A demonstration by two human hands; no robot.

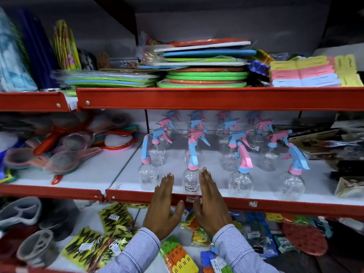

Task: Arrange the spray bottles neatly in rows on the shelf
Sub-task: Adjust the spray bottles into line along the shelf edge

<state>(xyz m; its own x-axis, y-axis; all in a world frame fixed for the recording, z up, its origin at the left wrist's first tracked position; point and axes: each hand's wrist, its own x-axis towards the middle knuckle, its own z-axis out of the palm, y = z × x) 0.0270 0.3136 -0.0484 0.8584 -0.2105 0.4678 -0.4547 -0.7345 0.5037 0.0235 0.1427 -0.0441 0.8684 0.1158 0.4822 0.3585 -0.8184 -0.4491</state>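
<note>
Several clear spray bottles with pink and blue trigger heads stand in rows on the white middle shelf (216, 160). The front row holds a left bottle (148, 174), a second bottle (190, 179), a third bottle (241, 180) and a right bottle (291, 183). My left hand (164, 207) and my right hand (209, 205) are held flat with fingers straight, palms facing each other, on either side of the second bottle. The right fingertips are close to its side; I cannot tell if they touch. Neither hand grips anything.
The shelf's red front lip (275, 205) runs below the bottles. Strainers (65, 146) lie to the left, dark packaged goods (334, 146) to the right. Stacked coloured plates and boards (206, 75) fill the shelf above. Peg packs (177, 259) lie below.
</note>
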